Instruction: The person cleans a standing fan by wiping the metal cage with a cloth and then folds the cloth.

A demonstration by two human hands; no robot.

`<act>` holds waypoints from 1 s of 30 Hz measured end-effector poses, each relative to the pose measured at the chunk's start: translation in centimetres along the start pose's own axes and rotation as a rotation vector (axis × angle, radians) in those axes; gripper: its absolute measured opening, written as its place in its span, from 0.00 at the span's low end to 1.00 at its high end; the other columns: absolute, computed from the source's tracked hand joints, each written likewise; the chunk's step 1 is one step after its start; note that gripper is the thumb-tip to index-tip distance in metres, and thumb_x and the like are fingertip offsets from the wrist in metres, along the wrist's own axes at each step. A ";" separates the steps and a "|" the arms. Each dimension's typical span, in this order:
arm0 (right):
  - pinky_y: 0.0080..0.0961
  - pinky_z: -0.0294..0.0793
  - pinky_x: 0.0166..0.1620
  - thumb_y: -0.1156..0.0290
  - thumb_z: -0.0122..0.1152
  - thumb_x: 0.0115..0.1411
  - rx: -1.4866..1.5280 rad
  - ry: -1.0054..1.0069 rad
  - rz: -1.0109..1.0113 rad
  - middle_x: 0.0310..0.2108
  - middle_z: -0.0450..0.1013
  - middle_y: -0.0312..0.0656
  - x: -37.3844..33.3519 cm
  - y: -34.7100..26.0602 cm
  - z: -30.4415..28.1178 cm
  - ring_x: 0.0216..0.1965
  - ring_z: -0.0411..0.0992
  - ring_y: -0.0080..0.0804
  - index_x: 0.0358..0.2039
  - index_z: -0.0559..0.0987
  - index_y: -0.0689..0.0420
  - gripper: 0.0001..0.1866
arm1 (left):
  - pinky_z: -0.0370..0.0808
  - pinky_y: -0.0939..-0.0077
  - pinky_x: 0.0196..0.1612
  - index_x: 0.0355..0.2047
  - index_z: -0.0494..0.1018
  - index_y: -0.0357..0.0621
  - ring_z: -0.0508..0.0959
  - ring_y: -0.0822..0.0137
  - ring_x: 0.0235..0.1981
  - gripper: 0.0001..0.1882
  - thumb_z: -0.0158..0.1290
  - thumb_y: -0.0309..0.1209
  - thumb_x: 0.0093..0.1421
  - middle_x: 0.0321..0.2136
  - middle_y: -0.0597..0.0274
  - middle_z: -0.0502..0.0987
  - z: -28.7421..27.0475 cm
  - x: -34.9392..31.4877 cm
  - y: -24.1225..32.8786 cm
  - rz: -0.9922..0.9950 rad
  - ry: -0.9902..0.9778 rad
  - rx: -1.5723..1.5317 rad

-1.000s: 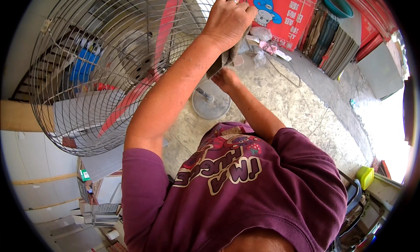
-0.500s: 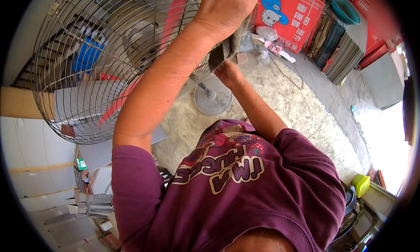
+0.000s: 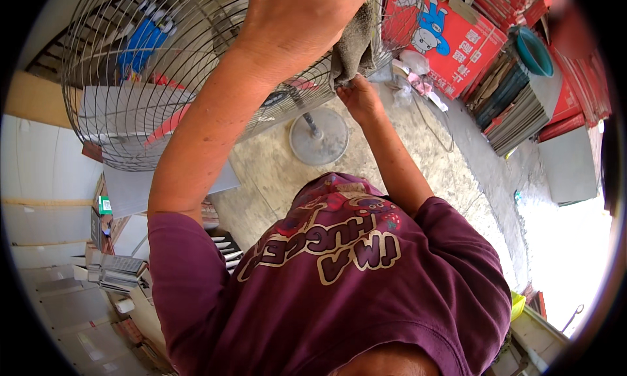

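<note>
We look down on a big standing fan (image 3: 196,82), its wire cage filling the frame from nine to twelve o'clock, red blades (image 3: 171,123) inside. Our left hand (image 3: 297,14) is up at twelve o'clock on the cage's rim, fingers clenched around a grey rag (image 3: 356,46) that hangs down from the fist against the wires. The rag's long axis runs roughly vertical, from the fist toward six o'clock. Our right hand (image 3: 359,95) sits just below, at about one o'clock from the frame's middle, its fingers touching the rag's lower end; whether they pinch it or only steady it we cannot tell, since the cloth hides the fingertips. So the rag lies between the two hands, the left gripping its top, the right at its bottom, and the cage rim is right beside both. The left hand is the nearer to the wires. Below the hands the fan's round base (image 3: 319,138) stands on the concrete floor (image 3: 444,173), with a red carton (image 3: 450,40) at one o'clock.
</note>
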State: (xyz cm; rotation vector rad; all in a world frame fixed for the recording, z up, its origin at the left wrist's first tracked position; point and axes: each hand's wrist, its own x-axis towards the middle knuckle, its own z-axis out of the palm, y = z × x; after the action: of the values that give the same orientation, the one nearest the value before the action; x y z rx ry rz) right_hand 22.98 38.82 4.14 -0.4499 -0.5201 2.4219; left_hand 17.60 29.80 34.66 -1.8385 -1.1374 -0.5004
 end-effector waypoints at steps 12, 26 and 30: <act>0.30 0.76 0.39 0.74 0.48 0.57 -0.125 -0.054 0.007 0.40 0.72 0.40 -1.4 1.5 3.3 0.39 0.72 0.32 0.41 0.72 0.59 0.11 | 0.63 0.69 0.35 0.27 0.71 0.44 0.71 0.67 0.28 0.11 0.57 0.27 0.41 0.28 0.66 0.74 -6.2 -6.3 -0.8 -0.088 0.146 0.127; 0.30 0.76 0.41 0.70 0.50 0.60 -0.240 -0.141 0.023 0.38 0.73 0.39 -1.7 3.4 4.9 0.38 0.73 0.30 0.43 0.72 0.58 0.11 | 0.62 0.75 0.39 0.30 0.71 0.50 0.72 0.72 0.29 0.14 0.59 0.23 0.41 0.29 0.74 0.77 -11.7 -18.8 0.8 -0.566 0.118 0.306; 0.31 0.74 0.44 0.67 0.48 0.61 -0.381 -0.153 0.016 0.41 0.73 0.39 -2.5 4.3 5.6 0.41 0.72 0.31 0.45 0.71 0.59 0.14 | 0.62 0.75 0.40 0.31 0.71 0.51 0.71 0.73 0.26 0.17 0.60 0.22 0.39 0.30 0.75 0.77 -12.0 -24.0 1.8 -0.742 0.219 0.298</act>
State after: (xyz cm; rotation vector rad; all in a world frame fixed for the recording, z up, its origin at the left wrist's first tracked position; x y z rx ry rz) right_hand 20.34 32.62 7.43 -0.4272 -1.0578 2.3853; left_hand 8.53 7.34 23.07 -1.0383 -1.6251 -0.8688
